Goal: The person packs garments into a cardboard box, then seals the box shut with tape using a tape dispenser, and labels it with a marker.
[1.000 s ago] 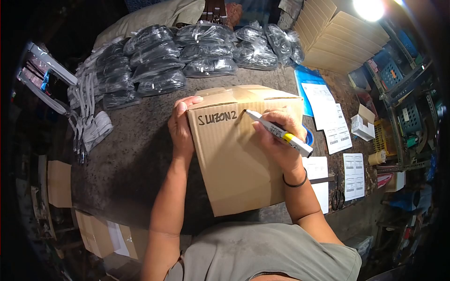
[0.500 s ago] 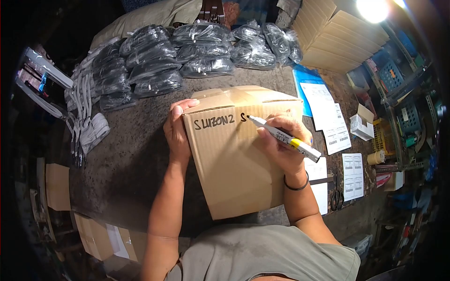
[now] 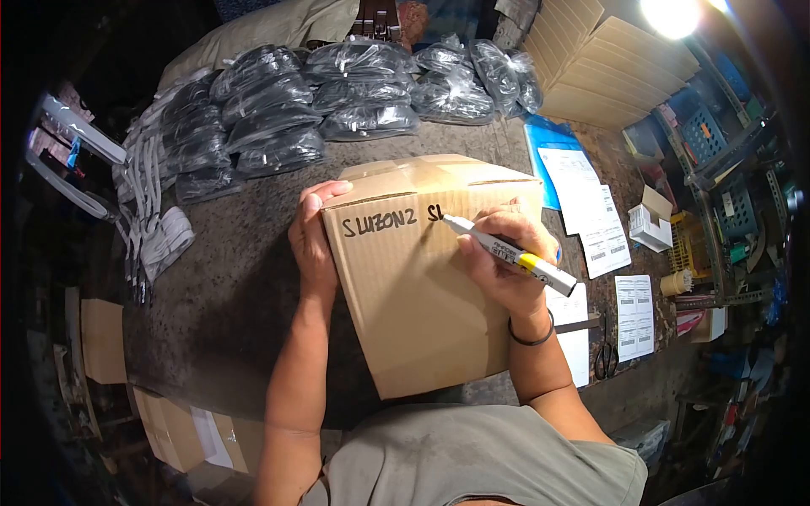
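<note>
A taped cardboard box (image 3: 422, 312) stands on the dark table in front of me, its near side facing up toward me. Black lettering (image 3: 380, 223) reading "SLUZON2 SL" runs along the top of that side. My right hand (image 3: 510, 253) grips a marker pen (image 3: 506, 250) with a white and yellow barrel, its tip against the cardboard at the last letter. My left hand (image 3: 318, 232) is wrapped round the box's upper left edge, with fingertips over the top corner.
Several black goods in clear plastic bags (image 3: 274, 110) lie stacked at the back. White straps (image 3: 166, 236) hang at left. Papers (image 3: 582, 202), scissors (image 3: 606, 361) and a small white box (image 3: 651, 223) lie at right. Folded cardboard (image 3: 616, 67) stands behind them.
The marker pen has drawn another letter, an "L", after the "S". The box and both hands appear slightly further left in view.
</note>
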Motion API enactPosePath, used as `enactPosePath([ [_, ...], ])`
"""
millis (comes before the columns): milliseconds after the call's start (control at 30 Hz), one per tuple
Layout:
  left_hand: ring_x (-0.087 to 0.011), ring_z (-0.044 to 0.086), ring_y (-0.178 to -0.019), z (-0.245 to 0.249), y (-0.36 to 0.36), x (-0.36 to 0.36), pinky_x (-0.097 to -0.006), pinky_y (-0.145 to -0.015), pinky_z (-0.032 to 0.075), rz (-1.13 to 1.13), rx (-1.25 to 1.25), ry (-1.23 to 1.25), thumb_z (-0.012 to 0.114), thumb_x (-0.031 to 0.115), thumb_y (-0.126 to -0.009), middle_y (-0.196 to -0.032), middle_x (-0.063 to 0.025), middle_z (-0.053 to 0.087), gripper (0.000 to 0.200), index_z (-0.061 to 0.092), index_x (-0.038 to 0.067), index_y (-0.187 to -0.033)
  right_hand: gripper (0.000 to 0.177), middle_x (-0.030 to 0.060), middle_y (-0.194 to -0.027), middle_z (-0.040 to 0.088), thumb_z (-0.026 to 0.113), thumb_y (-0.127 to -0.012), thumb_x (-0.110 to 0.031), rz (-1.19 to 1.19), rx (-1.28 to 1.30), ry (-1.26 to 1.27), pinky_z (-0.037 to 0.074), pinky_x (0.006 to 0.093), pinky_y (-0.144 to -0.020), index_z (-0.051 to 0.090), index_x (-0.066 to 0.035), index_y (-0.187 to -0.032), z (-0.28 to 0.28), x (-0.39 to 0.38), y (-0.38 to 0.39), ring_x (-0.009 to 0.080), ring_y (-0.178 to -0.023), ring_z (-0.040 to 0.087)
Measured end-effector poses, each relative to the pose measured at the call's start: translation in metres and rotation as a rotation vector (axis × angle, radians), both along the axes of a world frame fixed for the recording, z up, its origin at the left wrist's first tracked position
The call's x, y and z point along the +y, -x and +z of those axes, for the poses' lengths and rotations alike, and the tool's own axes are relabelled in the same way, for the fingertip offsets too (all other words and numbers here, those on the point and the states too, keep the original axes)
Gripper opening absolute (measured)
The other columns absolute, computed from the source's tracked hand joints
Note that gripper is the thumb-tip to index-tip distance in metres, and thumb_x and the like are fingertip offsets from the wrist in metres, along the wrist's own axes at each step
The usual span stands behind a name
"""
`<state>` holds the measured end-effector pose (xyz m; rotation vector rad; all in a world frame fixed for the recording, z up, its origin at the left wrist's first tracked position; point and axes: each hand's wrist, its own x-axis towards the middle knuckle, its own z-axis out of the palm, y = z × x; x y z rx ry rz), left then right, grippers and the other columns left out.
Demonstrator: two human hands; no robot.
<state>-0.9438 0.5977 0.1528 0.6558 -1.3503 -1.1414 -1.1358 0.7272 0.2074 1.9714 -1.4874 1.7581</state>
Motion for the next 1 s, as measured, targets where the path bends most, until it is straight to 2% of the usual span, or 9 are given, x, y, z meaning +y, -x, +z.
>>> enactPosePath([
  [167, -0.02, 0.055, -0.103, -0.0007, -0.0004, 0.0, -0.0337, -0.095, 0.04, -0.003, -0.01, -0.019, 0.032, 0.032, -0.103, -0.103, -0.0105, 0.063, 0.048, 0.064, -0.001, -0.096, 0.021, 0.0118, -0.078, 0.065, 0.072, -0.073, 0.006, -0.03, 0.023, 0.009, 0.051, 0.0274, -0.065, 0.058, 0.001, -0.089, 0.0018, -0.0026, -0.0012, 0.0174, -0.07, 0.063],
  [333, -0.0201, 0.055, -0.103, 0.0018, 0.0002, 0.0013, -0.0338, -0.095, 0.04, 0.011, -0.023, 0.006, 0.032, 0.032, -0.103, -0.103, -0.0105, 0.063, 0.048, 0.064, -0.001, -0.096, 0.022, 0.0124, -0.078, 0.065, 0.074, -0.075, 0.003, -0.019, -0.083, 0.003, 0.051, 0.027, -0.066, 0.058, 0.001, -0.09, -0.0045, -0.0004, -0.0005, 0.0162, -0.071, 0.063],
  [467, -0.02, 0.055, -0.102, 0.0015, 0.0, 0.0015, -0.0337, -0.095, 0.041, 0.007, -0.014, 0.005, 0.032, 0.033, -0.103, -0.103, -0.0103, 0.063, 0.048, 0.065, -0.001, -0.096, 0.022, 0.0124, -0.078, 0.064, 0.074, -0.075, 0.004, -0.066, -0.025, -0.001, 0.051, 0.0258, -0.066, 0.058, 0.001, -0.09, -0.0029, -0.0014, -0.0013, 0.0156, -0.071, 0.062],
  [567, -0.0198, 0.055, -0.102, -0.0009, 0.0001, 0.0003, -0.0335, -0.095, 0.041, -0.001, 0.0, -0.001, 0.032, 0.034, -0.103, -0.103, -0.0101, 0.063, 0.048, 0.065, -0.001, -0.096, 0.023, 0.0122, -0.077, 0.064, 0.074, -0.074, 0.003, -0.007, -0.018, 0.012, 0.051, 0.0257, -0.066, 0.058, 0.001, -0.089, -0.0026, -0.0012, 0.0, 0.0156, -0.071, 0.062],
  [667, -0.0196, 0.055, -0.102, -0.0027, -0.0004, -0.0007, -0.0334, -0.095, 0.041, -0.007, 0.008, -0.022, 0.032, 0.034, -0.103, -0.104, -0.0101, 0.063, 0.048, 0.065, -0.001, -0.096, 0.023, 0.0111, -0.076, 0.064, 0.075, -0.074, 0.002, -0.086, -0.026, -0.003, 0.05, 0.0265, -0.065, 0.058, 0.001, -0.089, -0.0001, -0.0012, -0.0015, 0.0162, -0.07, 0.062],
  [733, -0.0196, 0.055, -0.102, -0.0028, -0.0009, -0.0011, -0.0335, -0.094, 0.041, -0.005, 0.002, -0.04, 0.032, 0.034, -0.103, -0.104, -0.0101, 0.062, 0.048, 0.065, 0.0, -0.096, 0.023, 0.0109, -0.077, 0.063, 0.075, -0.074, 0.001, 0.005, 0.018, 0.023, 0.05, 0.0271, -0.065, 0.058, 0.001, -0.089, 0.0011, -0.0015, 0.0046, 0.0169, -0.07, 0.061],
  [867, -0.0195, 0.056, -0.101, 0.0008, -0.0006, 0.0004, -0.0338, -0.094, 0.041, 0.005, -0.018, -0.01, 0.032, 0.034, -0.103, -0.104, -0.01, 0.063, 0.048, 0.065, 0.0, -0.096, 0.022, 0.0109, -0.078, 0.063, 0.075, -0.075, 0.001, 0.023, -0.043, 0.06, 0.049, 0.0273, -0.066, 0.058, 0.001, -0.089, 0.0016, 0.0017, 0.0059, 0.0169, -0.07, 0.06],
  [933, -0.0195, 0.056, -0.101, 0.002, -0.0006, 0.0012, -0.0338, -0.094, 0.041, 0.018, -0.029, -0.004, 0.032, 0.034, -0.103, -0.104, -0.0099, 0.063, 0.048, 0.065, 0.0, -0.096, 0.024, 0.0074, -0.077, 0.065, 0.076, -0.069, 0.003, -0.02, -0.158, 0.045, 0.05, 0.0296, -0.063, 0.061, -0.005, -0.086, -0.0015, 0.0032, 0.0046, 0.0184, -0.068, 0.063],
  [1000, -0.0195, 0.056, -0.1, 0.0023, -0.0006, 0.0014, -0.0335, -0.093, 0.042, 0.02, -0.029, 0.03, 0.032, 0.033, -0.103, -0.104, -0.0101, 0.063, 0.048, 0.065, -0.001, -0.095, 0.025, 0.0075, -0.077, 0.065, 0.076, -0.068, 0.004, -0.034, -0.137, 0.05, 0.05, 0.0299, -0.063, 0.061, -0.005, -0.087, -0.0007, 0.0026, 0.0037, 0.0188, -0.069, 0.063],
])
